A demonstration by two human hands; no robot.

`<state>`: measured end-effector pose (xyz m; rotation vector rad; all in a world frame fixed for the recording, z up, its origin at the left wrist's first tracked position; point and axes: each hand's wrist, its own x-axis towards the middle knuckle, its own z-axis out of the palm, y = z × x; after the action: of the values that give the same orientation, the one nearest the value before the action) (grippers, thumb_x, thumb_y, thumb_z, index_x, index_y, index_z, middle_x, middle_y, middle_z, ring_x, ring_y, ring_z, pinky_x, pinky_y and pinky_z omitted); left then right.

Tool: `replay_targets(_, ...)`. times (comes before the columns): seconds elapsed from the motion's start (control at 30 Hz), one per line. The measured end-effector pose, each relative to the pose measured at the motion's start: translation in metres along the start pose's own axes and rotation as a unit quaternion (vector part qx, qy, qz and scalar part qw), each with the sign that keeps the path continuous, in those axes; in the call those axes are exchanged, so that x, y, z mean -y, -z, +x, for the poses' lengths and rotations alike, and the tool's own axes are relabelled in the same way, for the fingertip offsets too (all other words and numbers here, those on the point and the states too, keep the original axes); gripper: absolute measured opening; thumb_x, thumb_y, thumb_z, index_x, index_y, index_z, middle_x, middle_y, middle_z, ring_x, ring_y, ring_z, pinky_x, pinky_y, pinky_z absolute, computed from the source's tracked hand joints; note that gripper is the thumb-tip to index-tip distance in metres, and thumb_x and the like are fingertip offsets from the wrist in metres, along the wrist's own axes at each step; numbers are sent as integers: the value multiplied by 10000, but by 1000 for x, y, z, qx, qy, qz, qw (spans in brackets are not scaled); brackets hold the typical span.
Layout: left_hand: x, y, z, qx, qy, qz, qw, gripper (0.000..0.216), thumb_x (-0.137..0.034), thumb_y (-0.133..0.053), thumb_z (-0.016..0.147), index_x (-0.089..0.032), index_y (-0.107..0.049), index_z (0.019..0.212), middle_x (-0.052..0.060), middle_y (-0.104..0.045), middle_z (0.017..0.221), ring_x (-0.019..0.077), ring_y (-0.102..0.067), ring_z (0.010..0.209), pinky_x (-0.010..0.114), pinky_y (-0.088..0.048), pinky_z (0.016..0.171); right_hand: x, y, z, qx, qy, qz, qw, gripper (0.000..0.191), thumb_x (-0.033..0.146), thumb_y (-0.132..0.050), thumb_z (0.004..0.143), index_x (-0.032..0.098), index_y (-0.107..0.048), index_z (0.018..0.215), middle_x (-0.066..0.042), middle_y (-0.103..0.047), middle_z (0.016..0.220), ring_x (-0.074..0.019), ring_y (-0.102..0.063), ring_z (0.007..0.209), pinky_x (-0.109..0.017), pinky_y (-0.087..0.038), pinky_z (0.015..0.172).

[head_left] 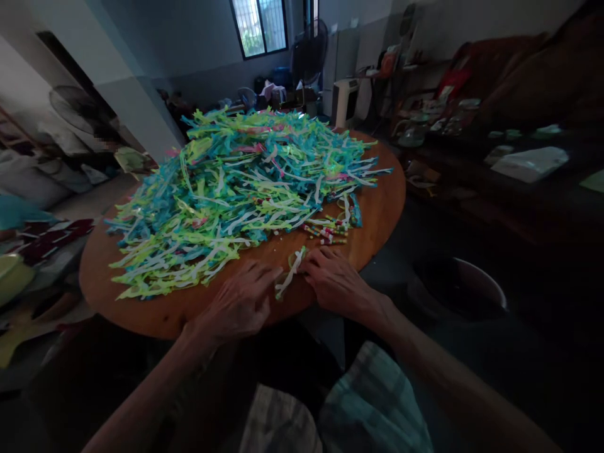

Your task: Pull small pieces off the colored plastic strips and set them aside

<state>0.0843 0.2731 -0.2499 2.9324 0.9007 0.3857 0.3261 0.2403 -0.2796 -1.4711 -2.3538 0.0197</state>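
Observation:
A short strip [291, 274], white with yellow-green edges, lies on the round wooden table [174, 318] between my hands. My right hand [333, 280] has its fingers bent and closed at the strip's upper right side. My left hand [248, 296] rests at the strip's left, its index finger reaching toward it and the thumb held apart. Beyond both hands rises a large heap of similar strips [245, 182] in green, blue and white with some pink. Several thin printed sticks [330, 233] lie just beyond my right hand.
A dark round bin [457, 286] stands on the floor to the right of the table. Further right is a dark cabinet with jars [415, 132] and a white packet [531, 163]. Standing fans [309, 53] and a pale upright appliance [346, 100] are at the back.

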Motion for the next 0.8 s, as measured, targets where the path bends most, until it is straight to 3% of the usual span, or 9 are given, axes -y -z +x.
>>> replay_targets(0.1, 1, -2, 2, 51, -27, 24, 998, 633, -42, -474, 777, -214, -497, 1386, 109, -571, 1352, 277, -537, 1198, 443, -467, 984, -4, -9, -2, -13, 6, 14, 1000, 273, 140, -492, 966, 158, -668, 1174, -121, -624, 1076, -264, -516, 1047, -374, -410, 885)
replay_targets(0.23, -11, -6, 6, 88, -9, 45, 995, 537, -85, -496, 819, -204, -546, 1341, 114, -621, 1132, 279, -567, 1019, 457, -498, 867, -6, -11, -8, -17, -18, 37, 999, 321, 136, -459, 981, 119, -642, 1244, -135, -633, 1048, -257, -565, 974, -362, -438, 819)
replay_targets(0.3, -16, -5, 7, 81, 1, 51, 995, 521, -111, -509, 843, -201, -535, 1356, 112, -618, 1093, 283, -560, 1011, 461, -501, 862, -6, -8, -14, -36, -41, 94, 994, 308, 168, -436, 1002, 114, -648, 1218, -133, -639, 1033, -239, -585, 921, -354, -451, 797)
replay_targets(0.37, -18, -2, 9, 75, -7, 46, 996, 520, -122, -523, 858, -216, -524, 1370, 116, -603, 1218, 301, -536, 1128, 481, -488, 931, -5, -5, -23, -72, -53, 202, 975, 287, 213, -445, 1015, 125, -664, 1179, -120, -654, 1027, -218, -602, 909, -339, -464, 811)
replay_targets(0.43, -17, -1, 11, 79, -32, 34, 996, 507, -153, -552, 872, -229, -519, 1372, 103, -518, 1425, 326, -449, 1305, 515, -434, 1046, -4, -2, -32, -104, -84, 334, 933, 269, 271, -507, 1004, 142, -683, 1162, -87, -672, 972, -190, -613, 863, -307, -474, 778)
replay_targets(0.53, -15, -5, 14, 74, -62, 21, 995, 494, -285, -616, 892, -219, -516, 1372, 88, -427, 1545, 351, -312, 1443, 570, -326, 1154, 0, -3, -45, -119, -187, 514, 829, 303, 358, -614, 956, 165, -709, 1169, -7, -618, 731, -124, -545, 626, -247, -416, 579)
replay_targets(0.63, -20, -15, 14, 42, -74, 25, 996, 562, -404, -659, 883, -178, -508, 1374, 133, -505, 1468, 352, -366, 1410, 567, -339, 1147, 6, -10, -58, -138, -240, 640, 716, 320, 378, -688, 909, 176, -732, 1154, 19, -573, 651, -87, -469, 535, -231, -364, 507)
replay_targets(0.8, -44, -32, 14, -13, -46, 54, 997, 281, -250, -607, 918, -160, -611, 1183, 122, -637, 1196, 310, -563, 1145, 481, -480, 934, 18, -16, -77, -157, -281, 752, 575, 305, 356, -804, 792, 188, -781, 1045, -43, -669, 793, -98, -510, 568, -226, -393, 456)
